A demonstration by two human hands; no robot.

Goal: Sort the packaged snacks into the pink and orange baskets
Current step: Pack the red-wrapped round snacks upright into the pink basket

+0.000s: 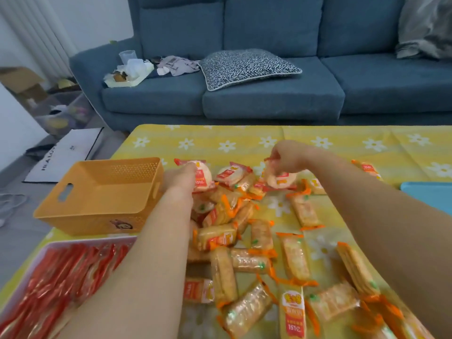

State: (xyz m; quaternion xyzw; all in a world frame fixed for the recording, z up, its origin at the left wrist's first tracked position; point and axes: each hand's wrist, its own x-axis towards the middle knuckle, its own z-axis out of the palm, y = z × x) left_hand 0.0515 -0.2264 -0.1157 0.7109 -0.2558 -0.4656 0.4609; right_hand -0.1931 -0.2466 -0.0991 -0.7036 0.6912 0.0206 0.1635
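Observation:
A heap of packaged snacks (244,236) covers the middle of the yellow flowered table (318,138); most are oblong orange-trimmed packs, a few at the far end are round white red-trimmed ones. My left hand (182,178) grips a round red-trimmed pack (203,177) beside the orange basket (102,192), which holds nothing. My right hand (285,156) pinches the edge of another round red-trimmed pack (281,179), lifted slightly over the heap. The pink basket (52,245) at the near left holds several red-trimmed packs.
A blue tray or lid (430,192) lies at the table's right edge. Behind the table stands a blue sofa (269,99) with a patterned cushion (244,67) and clutter. Boxes and a white bag (66,152) sit on the floor to the left.

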